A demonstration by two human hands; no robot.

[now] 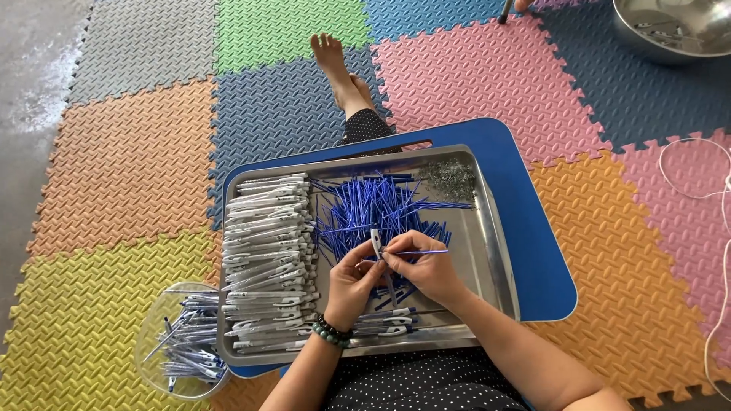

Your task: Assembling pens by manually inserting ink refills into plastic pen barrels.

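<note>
My left hand grips a white pen barrel that stands nearly upright over a metal tray. My right hand pinches a thin blue refill lying level, its tip near the barrel. Both hands hover above a heap of blue refills in the tray's middle. Rows of white pen barrels fill the tray's left side. A small pile of metal springs lies in the far right corner.
The tray rests on a blue lap board over my legs. A clear bowl of assembled pens sits at the lower left on coloured foam mats. A steel bowl stands far right, with a white cord beside it.
</note>
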